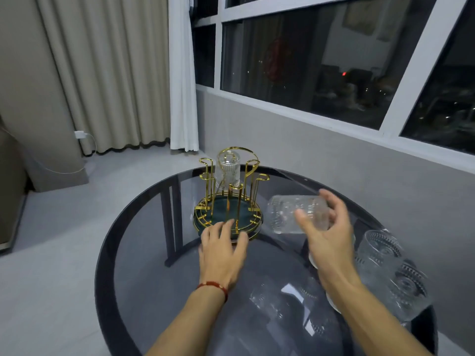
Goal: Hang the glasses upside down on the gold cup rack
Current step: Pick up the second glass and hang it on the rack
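Holding a clear ribbed drinking glass point(298, 214) on its side, the right hand point(325, 235) wraps it with thumb in front and fingers behind, just right of the gold wire cup rack with a dark green round base point(228, 199).

Item 1. Left hand point(222, 250): fingers spread, empty, resting at the near rim of the rack's base, apparently steadying it; whether it truly presses on the rim is hard to tell.

Item 2. Rack: stands on the round smoked-glass table point(128, 253). One clear fluted glass point(228, 172) already hangs inverted on a far prong. The near prongs are bare.

Item 3. Remaining stock: a cluster of clear embossed glasses point(393, 273) to the right of the rack, near the table's edge; another faint glass point(270, 301) nearer the person, blurred.

Risks, as judged:
- The held glass is sideways, not inverted; tipping it over a prong with a loose grip could let it slip onto the glass tabletop.
- The rim could strike a neighbouring prong or the hung glass and chip.
- A push on a tall prong could tilt the light rack if the left hand lifts.
- The right forearm passes close to the cluster of embossed glasses and could knock them off the edge.
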Motion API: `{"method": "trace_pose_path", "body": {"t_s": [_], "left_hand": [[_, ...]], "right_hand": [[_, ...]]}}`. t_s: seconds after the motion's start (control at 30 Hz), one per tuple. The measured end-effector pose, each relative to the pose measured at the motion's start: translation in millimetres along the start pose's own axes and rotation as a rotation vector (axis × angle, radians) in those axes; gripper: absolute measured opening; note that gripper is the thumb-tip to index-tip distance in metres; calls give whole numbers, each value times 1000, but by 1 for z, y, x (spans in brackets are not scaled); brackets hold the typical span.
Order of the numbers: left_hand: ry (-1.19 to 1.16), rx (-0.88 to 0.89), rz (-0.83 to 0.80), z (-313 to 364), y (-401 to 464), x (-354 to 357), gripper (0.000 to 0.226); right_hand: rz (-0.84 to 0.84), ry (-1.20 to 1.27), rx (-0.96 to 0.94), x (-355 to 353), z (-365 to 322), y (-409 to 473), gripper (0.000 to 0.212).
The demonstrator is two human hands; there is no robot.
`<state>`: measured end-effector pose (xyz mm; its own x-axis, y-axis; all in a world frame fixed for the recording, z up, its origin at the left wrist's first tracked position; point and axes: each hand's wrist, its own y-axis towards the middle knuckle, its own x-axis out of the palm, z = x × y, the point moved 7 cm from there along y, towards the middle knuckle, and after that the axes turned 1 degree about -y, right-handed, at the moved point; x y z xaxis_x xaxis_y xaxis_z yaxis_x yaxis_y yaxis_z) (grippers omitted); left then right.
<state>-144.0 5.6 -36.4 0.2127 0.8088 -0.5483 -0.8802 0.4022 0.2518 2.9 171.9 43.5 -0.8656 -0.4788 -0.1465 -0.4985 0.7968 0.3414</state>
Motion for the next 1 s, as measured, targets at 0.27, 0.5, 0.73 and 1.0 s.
{"method": "trace_pose_path", "body": {"t_s": [0.27, 0.5, 0.73, 1.0], "left_hand": [[535, 113, -120, -35, -1, 40, 77], [601, 111, -127, -40, 0, 47, 78], [609, 126, -119, -37, -3, 46, 77], [603, 135, -114, -33, -4, 44, 76]], "right_hand": [[63, -10, 3, 27, -34, 115, 73], [-146, -77, 31, 91, -34, 184, 71], [-302, -206, -61, 120, -33, 204, 68], [-523, -51, 124, 141, -9, 194, 63]]}}
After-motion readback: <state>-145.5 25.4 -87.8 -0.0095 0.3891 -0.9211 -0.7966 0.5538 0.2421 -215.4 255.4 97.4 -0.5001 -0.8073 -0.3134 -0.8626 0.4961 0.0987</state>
